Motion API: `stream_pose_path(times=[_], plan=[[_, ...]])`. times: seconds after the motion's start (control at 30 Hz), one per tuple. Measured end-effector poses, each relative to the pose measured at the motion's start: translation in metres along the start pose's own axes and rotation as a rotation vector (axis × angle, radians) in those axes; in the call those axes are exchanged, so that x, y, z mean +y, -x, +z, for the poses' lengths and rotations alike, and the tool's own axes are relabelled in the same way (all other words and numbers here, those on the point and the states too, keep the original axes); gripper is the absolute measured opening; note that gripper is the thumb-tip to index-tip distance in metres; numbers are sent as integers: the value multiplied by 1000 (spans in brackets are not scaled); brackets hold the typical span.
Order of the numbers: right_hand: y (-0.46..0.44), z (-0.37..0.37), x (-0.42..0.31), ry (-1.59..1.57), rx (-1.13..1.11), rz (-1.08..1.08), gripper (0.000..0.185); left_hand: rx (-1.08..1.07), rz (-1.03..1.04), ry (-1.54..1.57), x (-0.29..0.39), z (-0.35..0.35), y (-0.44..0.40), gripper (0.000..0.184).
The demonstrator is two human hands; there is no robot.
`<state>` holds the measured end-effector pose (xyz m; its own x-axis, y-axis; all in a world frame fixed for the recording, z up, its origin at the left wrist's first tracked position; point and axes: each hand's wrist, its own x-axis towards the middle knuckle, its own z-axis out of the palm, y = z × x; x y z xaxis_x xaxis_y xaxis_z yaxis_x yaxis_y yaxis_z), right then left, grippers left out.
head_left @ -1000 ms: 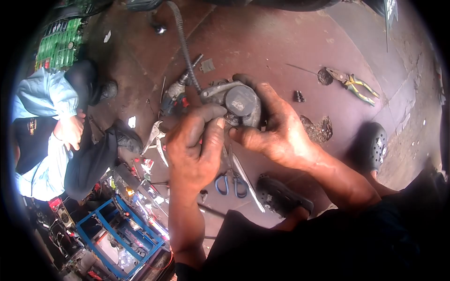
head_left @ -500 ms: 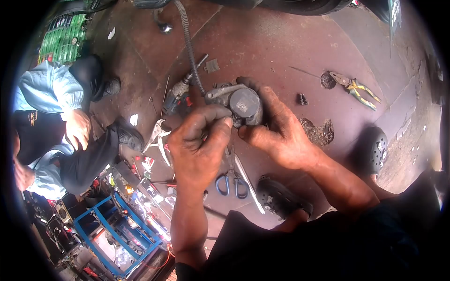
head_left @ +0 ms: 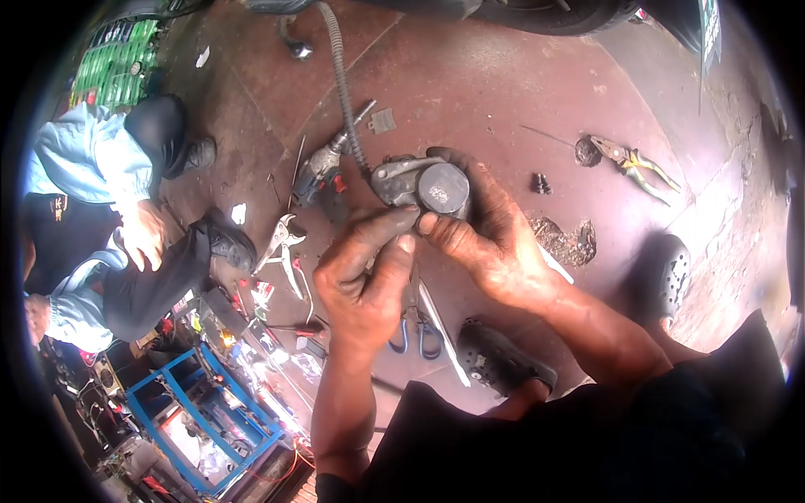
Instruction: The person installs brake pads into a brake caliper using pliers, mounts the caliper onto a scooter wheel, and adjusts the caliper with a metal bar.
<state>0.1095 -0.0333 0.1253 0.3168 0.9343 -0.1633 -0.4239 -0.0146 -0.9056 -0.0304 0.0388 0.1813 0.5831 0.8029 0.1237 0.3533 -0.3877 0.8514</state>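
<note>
A dark grey metal part [head_left: 443,188] with a round cap and a lever arm is held up in the middle of the view, a ribbed hose [head_left: 340,84] reaching its left side. My right hand [head_left: 495,235] wraps round its right side, thumb at the lower edge. Just below and left of the part is my left hand [head_left: 369,268], its fingertips closed together close to my right thumb. Whatever the left fingertips pinch is hidden or too small to name.
Around lie a power drill [head_left: 323,165], locking pliers [head_left: 281,245], yellow-handled pliers [head_left: 641,168], blue-handled scissors [head_left: 428,337] and a small dark piece [head_left: 542,183]. A person [head_left: 92,168] sits at left, above a blue frame [head_left: 182,408] among loose parts.
The held part has shifted slightly right in view. My right thumb has moved up along its lower edge, nearer my left fingertips. The view has shifted slightly.
</note>
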Motion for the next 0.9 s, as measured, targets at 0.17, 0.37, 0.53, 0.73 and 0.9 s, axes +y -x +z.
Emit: stream_pose_path(times=[0.17,0.37,0.53,0.73,0.9], plan=[[-2,4,-1,-44,20,0,63,-36,-228,102,12,-4,-6,19],[0,7,-11,-48,1,-15,63,-31,-170,-20,18,-4,-10,18],[1,6,-2,-16,2,-23,62,-48,-251,52,17,-7,-11,17],[1,8,-1,-33,1,-44,63,-112,-253,60,19,-10,-17,16],[1,4,0,86,-18,-70,61,-201,-331,120,25,-15,-23,13]])
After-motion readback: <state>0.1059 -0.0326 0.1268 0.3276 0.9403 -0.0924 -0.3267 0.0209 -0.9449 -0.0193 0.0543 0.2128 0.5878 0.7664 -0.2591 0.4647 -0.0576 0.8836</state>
